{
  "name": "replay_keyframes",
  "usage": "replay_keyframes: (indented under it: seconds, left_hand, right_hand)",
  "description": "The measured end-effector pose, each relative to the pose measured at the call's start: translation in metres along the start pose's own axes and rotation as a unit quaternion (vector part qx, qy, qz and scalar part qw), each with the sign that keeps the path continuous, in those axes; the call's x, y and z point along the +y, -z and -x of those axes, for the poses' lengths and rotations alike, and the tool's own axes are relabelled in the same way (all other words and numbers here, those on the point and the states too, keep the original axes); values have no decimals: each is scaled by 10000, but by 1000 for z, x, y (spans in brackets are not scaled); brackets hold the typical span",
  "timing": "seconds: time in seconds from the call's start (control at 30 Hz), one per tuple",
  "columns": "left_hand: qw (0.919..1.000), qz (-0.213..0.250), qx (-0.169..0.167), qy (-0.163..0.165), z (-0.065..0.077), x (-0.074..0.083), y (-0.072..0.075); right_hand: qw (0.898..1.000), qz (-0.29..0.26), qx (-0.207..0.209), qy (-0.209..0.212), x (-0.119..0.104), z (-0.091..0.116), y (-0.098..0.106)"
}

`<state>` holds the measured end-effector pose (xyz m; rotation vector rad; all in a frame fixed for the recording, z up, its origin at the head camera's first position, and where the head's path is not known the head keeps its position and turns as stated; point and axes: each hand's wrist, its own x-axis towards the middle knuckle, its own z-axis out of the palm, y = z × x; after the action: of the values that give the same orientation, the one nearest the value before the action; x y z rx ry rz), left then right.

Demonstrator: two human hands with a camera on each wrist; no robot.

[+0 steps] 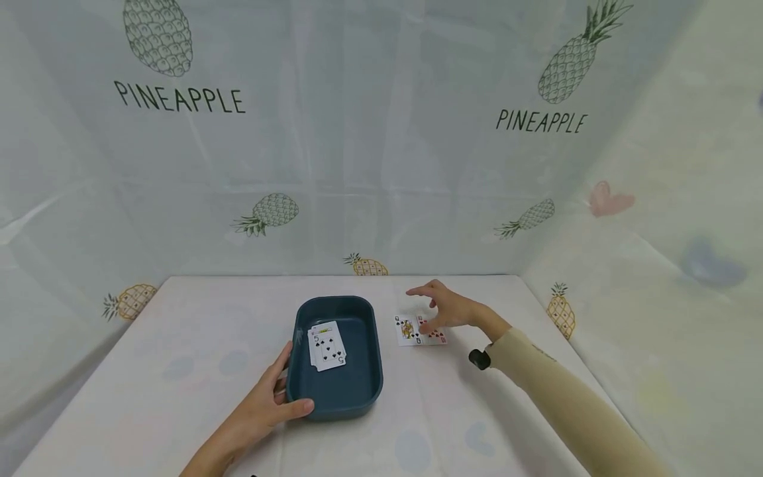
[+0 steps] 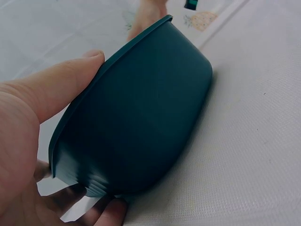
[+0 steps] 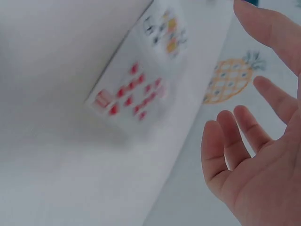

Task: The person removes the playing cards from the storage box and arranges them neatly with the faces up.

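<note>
My left hand [image 1: 260, 403] grips a dark teal plastic tub [image 1: 361, 381] at its near left corner. Its thumb lies over the rim, and the other fingers curl against the outer wall [image 2: 136, 113] in the left wrist view. Inside the tub is a small overlapping pile of playing cards, a black five [image 1: 329, 350] on top. To the tub's right, a queen [image 1: 406, 330] and a red-pip card [image 1: 439, 337] lie face up, side by side. Over these two hovers my right hand [image 1: 451, 309], thumb and fingers spread apart and holding nothing; it partly covers the red card in the head view.
A white cloth covers the table [image 1: 197, 318]. Behind it hangs a pineapple-print sheet [image 1: 357, 132], with more sheeting at both sides. The right forearm, in a beige sleeve [image 1: 554, 384], reaches across the table's right part; a small black device [image 1: 479, 359] sits at that wrist.
</note>
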<state>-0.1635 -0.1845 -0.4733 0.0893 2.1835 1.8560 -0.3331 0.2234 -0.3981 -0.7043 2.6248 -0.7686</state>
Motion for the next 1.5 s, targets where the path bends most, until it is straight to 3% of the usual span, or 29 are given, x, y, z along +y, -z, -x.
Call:
replay_keyframes:
  seconds: [0.23,0.57,1.03,1.5]
  left_hand:
    - [10000,-23,15,-13,-1,-1,0]
    - [10000,33,0,-59,-1,-3,0]
    - [10000,-13,-15,-17,-1,-2,-1]
    - [9998,73,-158,-98,-2,-3,2]
  right_hand:
    - [9970,-147,154,743,-51,-10,-5]
    - [9914,-552,182,1172,-99,-33,-30]
    - [9857,-878,-321,1400,-126,-56,-77]
    - [9893,-394,-399,1348,-128,-67,-99]
